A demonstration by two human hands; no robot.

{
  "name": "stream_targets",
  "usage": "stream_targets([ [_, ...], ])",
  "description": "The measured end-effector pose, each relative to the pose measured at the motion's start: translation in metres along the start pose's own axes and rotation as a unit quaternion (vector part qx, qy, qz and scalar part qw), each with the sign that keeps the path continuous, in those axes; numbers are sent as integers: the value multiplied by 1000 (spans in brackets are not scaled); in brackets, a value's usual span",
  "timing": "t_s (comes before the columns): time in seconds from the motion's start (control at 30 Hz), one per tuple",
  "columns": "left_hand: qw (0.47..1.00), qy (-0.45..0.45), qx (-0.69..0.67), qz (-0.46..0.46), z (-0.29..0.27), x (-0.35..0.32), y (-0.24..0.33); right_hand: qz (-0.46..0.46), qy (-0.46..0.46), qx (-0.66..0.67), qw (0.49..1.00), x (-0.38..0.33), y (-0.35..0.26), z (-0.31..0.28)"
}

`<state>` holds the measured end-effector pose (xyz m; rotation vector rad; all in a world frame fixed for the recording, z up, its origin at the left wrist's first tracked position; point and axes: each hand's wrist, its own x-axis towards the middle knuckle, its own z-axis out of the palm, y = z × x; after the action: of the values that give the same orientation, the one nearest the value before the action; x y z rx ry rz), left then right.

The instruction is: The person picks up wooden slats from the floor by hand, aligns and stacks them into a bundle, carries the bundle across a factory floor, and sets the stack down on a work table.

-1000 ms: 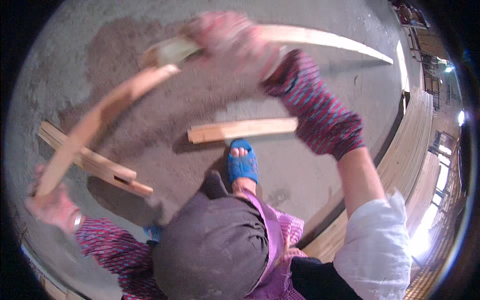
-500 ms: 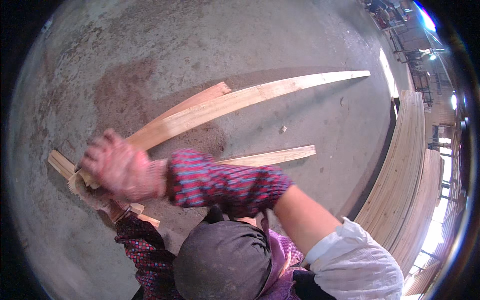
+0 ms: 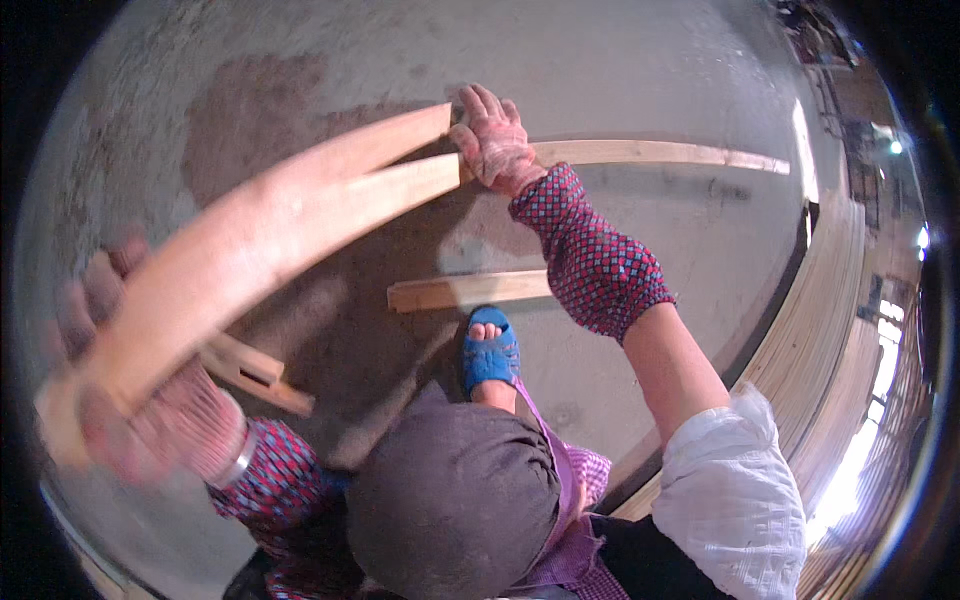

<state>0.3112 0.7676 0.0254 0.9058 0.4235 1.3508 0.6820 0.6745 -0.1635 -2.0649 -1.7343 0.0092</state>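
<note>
Across the upper left of the frame, the planks ran diagonally, right hand clamped over their upper middle, left hand wrapped round the blurry lower-left end. Reckon they could've slid apart and dropped near that blue sandal, since two boards shift easily.

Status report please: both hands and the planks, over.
Left hand grips plank bundle end. Right hand holds it midway. Short plank on floor by blue sandal.
</note>
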Motion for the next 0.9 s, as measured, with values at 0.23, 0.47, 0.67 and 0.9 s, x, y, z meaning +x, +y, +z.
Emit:
stream_targets([
  [0.23,952,298,13,-68,-154,45,10,-197,-184,-89,959,-22,0,-22],
  [0.47,938,330,-49,-98,-258,12,-22,-111,-243,-193,944,-20,2,-81],
  [0.67,948,286,-100,-92,-192,-17,-43,-131,16,-211,969,35,-79,-79],
  [0.9,974,197,112,-2,-74,-31,-57,-131,115,285,942,58,-303,-9],
])
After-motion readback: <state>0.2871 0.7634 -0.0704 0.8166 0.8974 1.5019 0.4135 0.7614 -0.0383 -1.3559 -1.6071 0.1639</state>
